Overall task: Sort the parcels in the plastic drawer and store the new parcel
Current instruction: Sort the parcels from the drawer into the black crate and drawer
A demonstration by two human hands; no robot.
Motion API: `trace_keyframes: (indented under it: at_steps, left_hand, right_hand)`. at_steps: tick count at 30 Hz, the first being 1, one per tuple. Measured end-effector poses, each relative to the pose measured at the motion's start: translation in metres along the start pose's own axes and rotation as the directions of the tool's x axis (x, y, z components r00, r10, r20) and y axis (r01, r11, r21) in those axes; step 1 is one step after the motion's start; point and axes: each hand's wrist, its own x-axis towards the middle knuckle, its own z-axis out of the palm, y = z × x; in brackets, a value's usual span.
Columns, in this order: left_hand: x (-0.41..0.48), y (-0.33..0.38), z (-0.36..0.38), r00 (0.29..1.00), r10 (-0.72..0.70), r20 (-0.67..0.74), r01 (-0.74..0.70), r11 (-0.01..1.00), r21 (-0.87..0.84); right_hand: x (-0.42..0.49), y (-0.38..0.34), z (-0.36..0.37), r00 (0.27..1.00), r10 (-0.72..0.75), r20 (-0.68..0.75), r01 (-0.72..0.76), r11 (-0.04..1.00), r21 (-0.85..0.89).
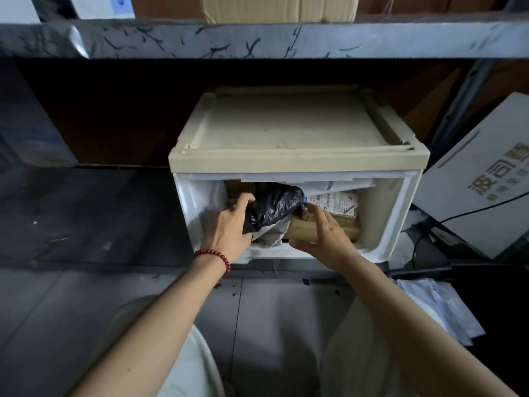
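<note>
Sorting, I judge, is midway: my left hand (229,227) grips the black bag parcel (272,207), my right hand (320,233) holds the brown box (303,232) inside the drawer (398,207); storing remains.

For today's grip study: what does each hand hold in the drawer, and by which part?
The left hand grips the black plastic-bag parcel by its left end. The right hand clasps the brown cardboard parcel at its near edge, thumb underneath.

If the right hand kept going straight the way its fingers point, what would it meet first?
Probably the labelled parcel at the back of the drawer; the right hand already rests on the brown cardboard parcel. Depth is unclear.
</note>
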Motion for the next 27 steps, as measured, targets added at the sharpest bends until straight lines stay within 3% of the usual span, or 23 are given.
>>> trace_keyframes:
  at_steps: [4,11,18,24,27]
  left_hand:
    - [-0.022,0.003,-0.016,0.999,-0.031,-0.014,0.029,0.988,-0.150]
    - [-0.045,0.011,-0.032,0.996,-0.023,0.087,0.052,0.939,-0.341]
    - [-0.043,0.006,-0.040,0.984,-0.115,0.139,0.178,0.748,-0.640]
    - [-0.041,0.006,-0.036,0.973,-0.169,0.157,0.230,0.661,-0.714]
    - [-0.038,0.003,-0.032,0.958,-0.224,0.181,0.279,0.564,-0.777]
  right_hand:
    - [-0.018,-0.009,-0.010,0.999,0.031,0.037,-0.034,0.996,0.081]
    - [-0.039,-0.019,-0.018,0.998,0.058,0.006,-0.058,0.973,0.222]
    - [-0.046,-0.026,-0.013,0.997,0.026,0.068,-0.060,0.823,0.565]
    - [-0.044,-0.034,-0.016,0.991,0.113,0.067,-0.130,0.773,0.621]
    - [-0.040,-0.034,-0.018,0.975,0.215,0.059,-0.197,0.710,0.676]
